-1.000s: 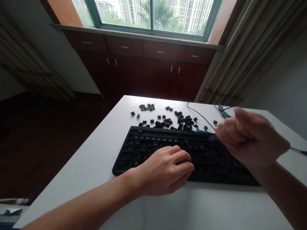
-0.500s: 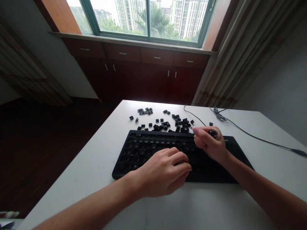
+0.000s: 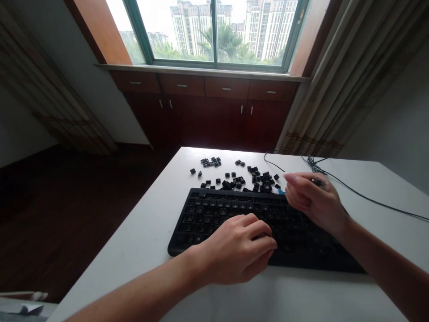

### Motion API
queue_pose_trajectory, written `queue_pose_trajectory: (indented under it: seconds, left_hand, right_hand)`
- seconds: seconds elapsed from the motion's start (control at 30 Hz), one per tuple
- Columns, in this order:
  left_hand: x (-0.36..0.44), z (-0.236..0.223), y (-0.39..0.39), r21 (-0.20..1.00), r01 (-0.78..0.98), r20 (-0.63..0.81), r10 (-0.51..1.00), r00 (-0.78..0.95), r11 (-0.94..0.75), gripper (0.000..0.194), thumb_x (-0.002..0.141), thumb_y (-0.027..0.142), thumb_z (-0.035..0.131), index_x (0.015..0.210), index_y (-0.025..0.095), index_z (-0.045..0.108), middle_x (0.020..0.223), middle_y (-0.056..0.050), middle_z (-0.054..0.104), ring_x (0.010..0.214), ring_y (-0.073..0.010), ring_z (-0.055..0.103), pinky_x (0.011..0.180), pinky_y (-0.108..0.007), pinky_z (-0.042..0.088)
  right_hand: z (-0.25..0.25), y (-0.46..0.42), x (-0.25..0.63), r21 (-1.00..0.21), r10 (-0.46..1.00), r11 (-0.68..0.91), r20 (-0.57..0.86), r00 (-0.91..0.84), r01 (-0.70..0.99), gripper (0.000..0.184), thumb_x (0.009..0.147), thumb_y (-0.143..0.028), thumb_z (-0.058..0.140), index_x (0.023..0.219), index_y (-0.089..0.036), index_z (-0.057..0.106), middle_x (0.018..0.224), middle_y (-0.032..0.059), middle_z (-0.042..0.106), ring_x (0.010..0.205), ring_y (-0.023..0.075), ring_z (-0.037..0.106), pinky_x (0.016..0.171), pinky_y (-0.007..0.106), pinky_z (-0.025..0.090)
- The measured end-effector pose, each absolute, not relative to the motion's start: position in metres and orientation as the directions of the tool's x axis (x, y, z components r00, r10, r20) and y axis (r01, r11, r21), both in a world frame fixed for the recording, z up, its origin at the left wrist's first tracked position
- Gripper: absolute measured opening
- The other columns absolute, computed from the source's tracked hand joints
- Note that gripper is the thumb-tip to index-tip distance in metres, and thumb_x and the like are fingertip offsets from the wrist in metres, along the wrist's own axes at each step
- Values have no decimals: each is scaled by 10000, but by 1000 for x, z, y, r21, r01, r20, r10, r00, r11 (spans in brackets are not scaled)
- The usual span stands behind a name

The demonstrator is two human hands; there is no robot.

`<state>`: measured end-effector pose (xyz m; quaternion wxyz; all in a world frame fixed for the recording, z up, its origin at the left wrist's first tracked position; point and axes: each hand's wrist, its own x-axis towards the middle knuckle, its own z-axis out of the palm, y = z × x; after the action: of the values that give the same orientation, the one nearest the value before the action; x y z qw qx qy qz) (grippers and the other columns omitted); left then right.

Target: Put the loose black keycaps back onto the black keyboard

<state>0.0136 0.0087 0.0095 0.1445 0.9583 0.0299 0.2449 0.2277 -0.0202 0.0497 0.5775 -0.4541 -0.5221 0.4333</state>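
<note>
A black keyboard [image 3: 214,210] lies on the white table [image 3: 140,232], with several keys missing on its right half. My left hand [image 3: 239,250] rests on the keyboard's front middle, its fingers curled down onto the keys. Over the keyboard's right part hovers my right hand [image 3: 311,201], fingers bent, pinching a small dark piece [image 3: 317,182] near the knuckles. Several loose black keycaps [image 3: 234,176] lie scattered just behind the keyboard. A small blue thing [image 3: 280,191] shows at the keyboard's back edge, beside my right fingertips.
A black cable [image 3: 362,194] runs from behind the keyboard across the table to the right edge. Beyond the table stand dark wooden cabinets [image 3: 208,107] under a window, with a curtain [image 3: 342,80] at the right. The floor drops away on the left.
My right hand swung from close to the camera down to the keyboard's back right, then lifted slightly. My left hand stayed on the keys. The view tilted a little.
</note>
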Motion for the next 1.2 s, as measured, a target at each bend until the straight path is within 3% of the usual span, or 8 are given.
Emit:
queue_pose_trajectory:
  seconds: [0.13,0.27,0.37,0.57,0.63,0.73,0.9,1.2]
  left_hand:
    - [14,7,7,318,-8,469,150,870,-948,206,965,215,522,1080,174,689,1035,-68,706,844,-170,622,778,-319,545]
    - [13,13,11,385,-15,493,191,849,-923,211,947,198,537,1104,171,677,1031,-71,708,859,-169,636,775,-310,554]
    - [9,24,29,445,16,518,273,810,-895,215,943,186,541,1121,173,661,1058,-84,694,948,-182,645,840,-321,558]
    - [2,45,119,446,455,251,596,763,-771,302,957,308,547,1234,220,629,1285,-88,597,1021,-207,652,908,-351,530]
    - [3,46,148,356,582,44,636,771,-731,407,903,308,607,1293,193,608,1341,-123,562,1095,-251,625,956,-369,499]
    - [9,45,176,337,628,-74,646,760,-701,451,812,280,688,1250,178,652,1255,-126,631,1025,-254,654,869,-325,521]
    - [23,46,185,391,614,-146,613,777,-686,460,753,325,756,1186,183,692,1117,-89,726,893,-209,700,706,-246,534]
    - [27,35,186,429,530,-54,565,823,-731,265,805,311,727,1041,196,765,1030,-66,753,809,-187,690,727,-259,507]
  right_hand:
    - [76,-6,235,-940,976,163,197,90,298,450,913,-493,647,620,-204,464,489,-64,390,438,82,331,413,247,254]
    - [82,8,241,-732,974,135,223,47,668,301,875,-506,679,848,-210,629,599,-43,558,501,103,458,481,241,348]
    - [77,16,245,-587,972,134,237,11,799,296,884,-498,647,906,-204,673,726,6,676,596,141,565,550,260,400]
    - [73,22,253,-545,987,121,158,-40,830,297,894,-478,606,909,-198,702,769,40,729,672,181,644,599,278,433]
    - [75,22,257,-542,986,121,163,-37,832,299,892,-480,606,895,-199,708,793,46,738,686,185,652,599,277,433]
    - [78,22,262,-542,984,122,177,-29,832,306,889,-488,604,872,-202,710,774,38,733,628,170,627,571,276,417]
    - [81,22,265,-543,981,124,191,-22,831,298,887,-485,602,857,-204,698,725,22,711,599,163,612,563,278,409]
    - [81,24,267,-509,982,136,183,-48,850,304,892,-489,596,845,-205,696,734,24,700,642,170,612,585,285,398]
